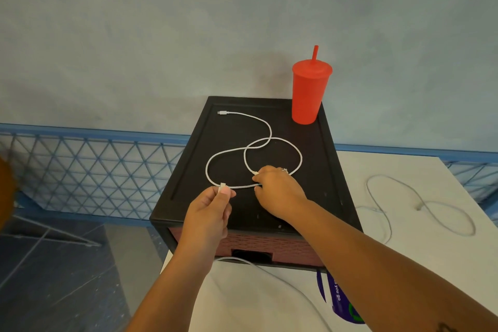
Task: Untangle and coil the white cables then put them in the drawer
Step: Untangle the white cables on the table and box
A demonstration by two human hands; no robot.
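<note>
Left hand [208, 213] pinches near plug of white cable [269, 138]; right hand [279, 191] fingers curl round its loop atop drawer unit [318, 164], likely steadying it for coiling.

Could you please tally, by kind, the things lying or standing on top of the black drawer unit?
Cable: 1
Cup: 1
Total: 2

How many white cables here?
3: first cable on drawer unit, in left hand and right hand; second cable looped on table; third cable before drawer. Some may be hidden.
</note>
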